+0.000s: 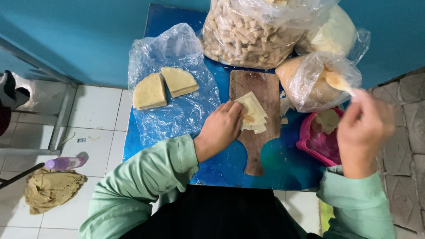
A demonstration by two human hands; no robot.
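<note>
My left hand (pixel 221 128) rests on the wooden cutting board (pixel 259 132), its fingers pressing down a pale triangular pastry wrapper (pixel 253 113) with a dab of filling on it. My right hand (pixel 365 128) is raised over the pink bowl (pixel 316 144) and holds a wooden spoon (pixel 338 82), whose tip points into a clear bag of orange-tan filling (pixel 310 82). Both arms wear light green sleeves.
On the small blue table (pixel 274 170), two stacks of quarter-round wrappers (pixel 164 86) lie on a clear plastic sheet. A large bag of rolled pastries (pixel 248 33) and a white bag (pixel 336 31) stand at the back. On the tiled floor lie a purple bottle (pixel 66 162) and a tan cloth (pixel 53 188).
</note>
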